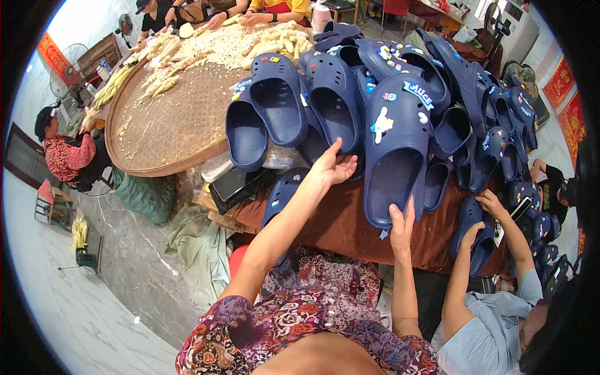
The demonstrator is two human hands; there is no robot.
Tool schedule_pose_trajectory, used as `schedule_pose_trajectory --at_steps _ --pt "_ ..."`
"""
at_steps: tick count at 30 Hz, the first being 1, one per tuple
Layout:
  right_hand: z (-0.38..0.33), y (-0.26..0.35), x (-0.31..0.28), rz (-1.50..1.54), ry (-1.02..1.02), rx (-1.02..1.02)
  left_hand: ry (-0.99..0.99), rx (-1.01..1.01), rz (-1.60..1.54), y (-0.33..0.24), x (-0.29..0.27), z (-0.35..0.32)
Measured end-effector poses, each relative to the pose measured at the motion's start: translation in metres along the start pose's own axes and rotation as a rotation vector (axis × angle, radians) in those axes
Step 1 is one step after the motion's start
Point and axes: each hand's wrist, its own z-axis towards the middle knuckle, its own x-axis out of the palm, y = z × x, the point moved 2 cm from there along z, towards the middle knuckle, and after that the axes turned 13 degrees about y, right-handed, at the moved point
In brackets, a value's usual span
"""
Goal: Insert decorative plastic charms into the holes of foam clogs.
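Note:
A navy clog [400, 100] with a white cartoon charm and a blue-and-white name charm is in front of me, toe pointing away. My right hand [402, 226] grips it at the heel, thumb over the rim. My left hand [333, 167] is palm up with its fingers apart, just below the heel of another navy clog [332, 69]; it may be touching that heel. Left of it, one more navy clog [276, 75] rests among the others. These sit at the near edge of a large pile of navy clogs [462, 75], many with small charms.
A brown cloth [331, 219] covers the table under the clogs. At the left, a round woven tray [181, 112] holds corn kernels and cobs, with several people around it. On the right, a co-worker's hands [494, 206] hold navy clogs. A black box [240, 187] lies near the tray.

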Motion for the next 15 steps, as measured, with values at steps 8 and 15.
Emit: schedule_pose_trajectory --at_steps 8,15 --pt "0.014 -0.009 -0.005 0.035 -0.036 -0.017 0.209 0.049 0.250 0.002 0.025 -0.022" --pt "0.060 -0.016 -0.006 -0.172 0.042 0.037 0.513 0.018 0.362 0.039 0.011 -0.123"
